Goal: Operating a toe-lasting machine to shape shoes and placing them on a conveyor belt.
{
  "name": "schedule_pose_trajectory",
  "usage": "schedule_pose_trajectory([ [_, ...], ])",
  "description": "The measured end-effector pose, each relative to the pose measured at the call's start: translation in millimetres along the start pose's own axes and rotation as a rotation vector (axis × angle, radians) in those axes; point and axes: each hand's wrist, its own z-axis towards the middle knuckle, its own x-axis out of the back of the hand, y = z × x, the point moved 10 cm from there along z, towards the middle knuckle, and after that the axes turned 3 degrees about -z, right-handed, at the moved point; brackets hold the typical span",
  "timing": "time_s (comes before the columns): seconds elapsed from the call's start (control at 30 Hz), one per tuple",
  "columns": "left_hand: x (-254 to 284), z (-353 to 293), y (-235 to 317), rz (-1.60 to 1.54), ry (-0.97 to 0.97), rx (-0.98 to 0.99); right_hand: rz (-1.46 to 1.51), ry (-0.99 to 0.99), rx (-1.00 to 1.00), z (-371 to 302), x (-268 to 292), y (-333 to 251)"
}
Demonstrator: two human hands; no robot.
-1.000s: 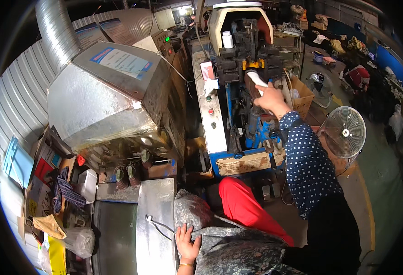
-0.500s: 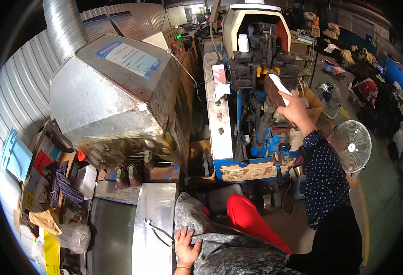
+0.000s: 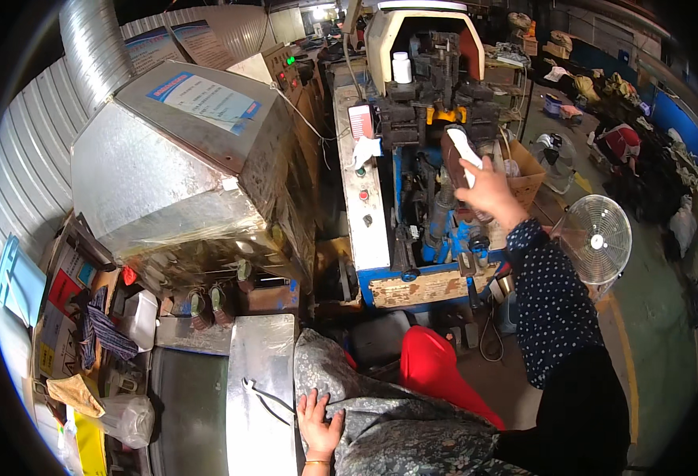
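My right hand (image 3: pixel 492 193), with the arm stretched forward, grips a brown shoe upper (image 3: pixel 452 155) with a long white bottom (image 3: pixel 466 149) turned up. The upper is tilted over the front of a blue and black shoemaking machine (image 3: pixel 412 123), just below its yellow parts (image 3: pixel 446 115). My fingers cover its near end, so how far it touches the machine is hidden. My left hand (image 3: pixel 318 419) lies flat with fingers apart on the grey patterned apron (image 3: pixel 396 432) over my lap. A pair of pliers (image 3: pixel 268 394) rests on the metal tabletop (image 3: pixel 260 353) beside it.
A large metal hood (image 3: pixel 166 166) stands to the left, with several small green and brown shoes (image 3: pixel 219 305) at its mouth. A white control panel (image 3: pixel 367 226) with buttons flanks the machine. A round fan (image 3: pixel 597 241) and a cardboard box (image 3: pixel 527 170) are on the right.
My view has shifted slightly, so the scene sits further left. The shoe upper has come a little nearer me, away from the yellow parts. My left hand has stayed on the apron.
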Motion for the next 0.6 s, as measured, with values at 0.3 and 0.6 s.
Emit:
schedule_pose_trajectory([
  [0.3,0.3,-3.7,-6.0,-0.003,0.028,-0.035,-0.033,0.216,0.013,-3.1,-12.0,-5.5],
  [0.6,-6.5,-20.7,-13.3,-0.020,-0.016,-0.080,0.019,0.150,-0.028,56.8,-16.6,-7.7],
])
